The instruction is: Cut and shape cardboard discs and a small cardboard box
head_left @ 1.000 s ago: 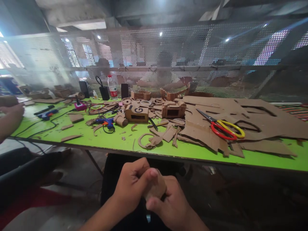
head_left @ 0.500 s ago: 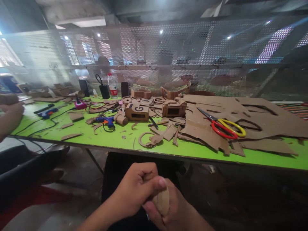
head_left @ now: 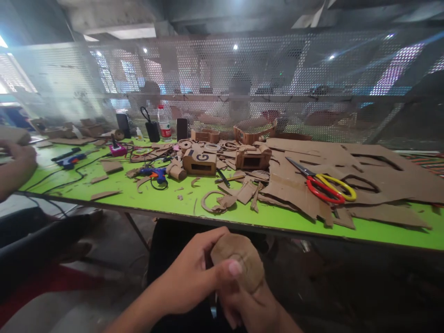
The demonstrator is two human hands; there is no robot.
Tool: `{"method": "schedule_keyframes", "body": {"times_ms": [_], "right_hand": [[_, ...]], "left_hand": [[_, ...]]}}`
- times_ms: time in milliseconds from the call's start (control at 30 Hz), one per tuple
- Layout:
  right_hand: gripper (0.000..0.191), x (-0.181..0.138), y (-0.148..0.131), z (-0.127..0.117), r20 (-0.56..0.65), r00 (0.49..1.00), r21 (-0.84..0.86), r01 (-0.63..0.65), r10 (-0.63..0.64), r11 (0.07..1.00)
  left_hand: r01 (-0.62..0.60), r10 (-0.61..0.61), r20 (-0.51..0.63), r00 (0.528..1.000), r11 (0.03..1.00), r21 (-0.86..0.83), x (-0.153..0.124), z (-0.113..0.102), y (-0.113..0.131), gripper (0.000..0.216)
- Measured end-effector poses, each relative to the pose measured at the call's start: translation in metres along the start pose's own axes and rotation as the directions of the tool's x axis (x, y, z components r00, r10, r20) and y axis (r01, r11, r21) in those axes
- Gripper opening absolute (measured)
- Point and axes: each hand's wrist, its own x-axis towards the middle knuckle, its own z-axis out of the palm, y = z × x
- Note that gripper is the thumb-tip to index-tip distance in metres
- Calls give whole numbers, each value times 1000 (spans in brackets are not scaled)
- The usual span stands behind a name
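Above my lap, in front of the table edge, my left hand [head_left: 199, 273] pinches a roundish cardboard disc [head_left: 251, 263], its thumb pressed flat on the disc's face. My right hand [head_left: 258, 305] is closed at the lower edge of the same disc, with its fingers partly hidden below. The disc is tilted, its broad brown face turned toward me, and its edge looks slightly uneven. On the table beyond my hands lie a cardboard ring [head_left: 208, 202] and crumpled scraps [head_left: 227, 201].
The green table [head_left: 173, 199] bears scissors [head_left: 326, 185] on cut cardboard sheets [head_left: 391, 180], a cardboard box marked G [head_left: 199, 163], another box [head_left: 253, 157], a blue glue gun [head_left: 156, 174], a second glue gun [head_left: 71, 160] and a bottle [head_left: 164, 125]. Another person's hand [head_left: 17, 162] is at far left.
The cardboard disc has risen and turned, so more of its face shows. My right hand has shifted lower under it, while my left thumb stays on it. The view has shifted slightly.
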Motion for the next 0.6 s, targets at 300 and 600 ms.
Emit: {"method": "schedule_keyframes", "body": {"times_ms": [300,600], "right_hand": [[71,5,-14,-18,76,996,-51,-36,40,998],[53,7,-9,-17,-115,991,57,79,-72,995]], "left_hand": [[49,-60,217,974,997,57,-9,-16,-10,56],[-64,64,3,998,988,139,-14,1,-12,63]]}}
